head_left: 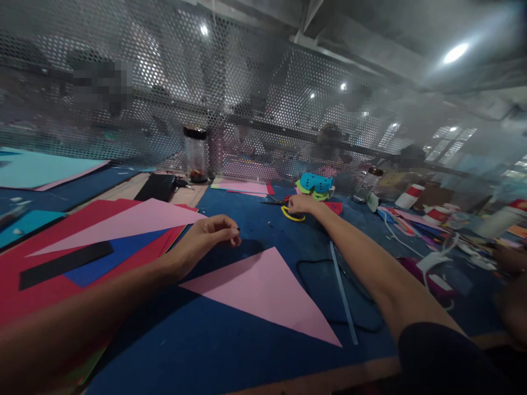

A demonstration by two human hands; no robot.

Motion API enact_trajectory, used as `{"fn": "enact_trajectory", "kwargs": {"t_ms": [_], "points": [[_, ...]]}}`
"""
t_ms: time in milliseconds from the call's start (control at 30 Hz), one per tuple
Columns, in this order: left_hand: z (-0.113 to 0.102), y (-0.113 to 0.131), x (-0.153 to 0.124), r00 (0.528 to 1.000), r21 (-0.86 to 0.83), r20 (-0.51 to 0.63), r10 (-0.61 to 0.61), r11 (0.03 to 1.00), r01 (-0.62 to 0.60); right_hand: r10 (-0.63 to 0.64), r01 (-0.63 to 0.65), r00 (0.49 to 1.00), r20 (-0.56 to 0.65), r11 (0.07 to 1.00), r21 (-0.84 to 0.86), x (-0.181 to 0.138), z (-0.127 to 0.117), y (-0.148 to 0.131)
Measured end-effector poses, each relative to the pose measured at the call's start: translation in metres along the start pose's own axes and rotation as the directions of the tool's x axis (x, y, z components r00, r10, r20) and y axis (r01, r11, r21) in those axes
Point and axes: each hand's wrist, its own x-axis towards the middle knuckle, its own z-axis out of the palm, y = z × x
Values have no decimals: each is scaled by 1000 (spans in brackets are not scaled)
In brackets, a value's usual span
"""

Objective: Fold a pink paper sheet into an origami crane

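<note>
My right hand (pixel 301 204) reaches far across the blue table, its fingers bent down onto the scissors (pixel 272 202), whose dark blades point left and whose red handle is partly hidden by the fingers. Just below those fingertips lies a yellow ring (pixel 293 214). My left hand (pixel 209 235) hovers with curled fingers and thumb close together; a small dark spot shows at the fingertips, too small to name. Below it, a pink paper triangle (pixel 267 296) lies flat on the table. Another pink paper piece (pixel 123 225) rests on red sheets (pixel 37 291) at the left.
A black strip (pixel 66 266) and blue paper (pixel 119 255) lie on the red stack. A lidded jar (pixel 196 155) stands by the perforated screen (pixel 263 99). A pale blue strip (pixel 343 293) and dark cord (pixel 302 274) lie under my right forearm. Clutter covers the right side.
</note>
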Motion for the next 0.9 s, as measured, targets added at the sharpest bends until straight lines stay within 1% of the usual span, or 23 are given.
{"fn": "enact_trajectory", "kwargs": {"t_ms": [133, 267, 400, 467, 500, 533, 567, 600, 667, 733, 833, 900], "points": [[-1, 2, 0, 1000, 17, -25, -4, 1000, 4, 21, -20, 1000, -14, 999, 25, 0, 0, -2], [-2, 2, 1, 999, 16, -42, -24, 1000, 24, -16, 21, 999, -45, 993, 113, -4, 2, 10], [-2, 2, 0, 999, 27, -42, -22, 999, 24, -58, 85, 991, -124, 971, 226, -14, 2, 28], [-2, 2, -1, 998, 25, -53, -26, 999, 27, -72, 136, 978, -195, 933, 334, -25, 1, 31], [-2, 2, -1, 998, 22, -61, -30, 999, 31, -77, 192, 962, -261, 871, 452, -33, 1, 31], [-3, 2, 0, 997, 18, -66, -34, 999, 35, -92, 277, 938, -336, 780, 562, -41, 0, 29], [-3, 3, 1, 997, 14, -68, -37, 999, 38, -117, 355, 915, -386, 688, 634, -50, 0, 26], [-3, 4, 2, 997, 10, -66, -37, 999, 38, -109, 416, 888, -447, 606, 678, -61, -1, 21], [-1, 8, 5, 997, -3, -66, -30, 1000, 30, -118, 500, 850, -513, 485, 718, -82, -3, 8], [3, 14, 8, 998, -6, -65, -12, 1000, 12, -151, 552, 829, -538, 380, 742, -104, -5, -7], [15, 22, 13, 999, 33, -46, 18, 999, -17, -184, 620, 784, -593, 276, 734, -131, -9, -27], [25, 26, 14, 1000, 14, 7, 3, 1000, -3, -201, 628, 778, -595, 217, 748, -144, -12, -36]]}}
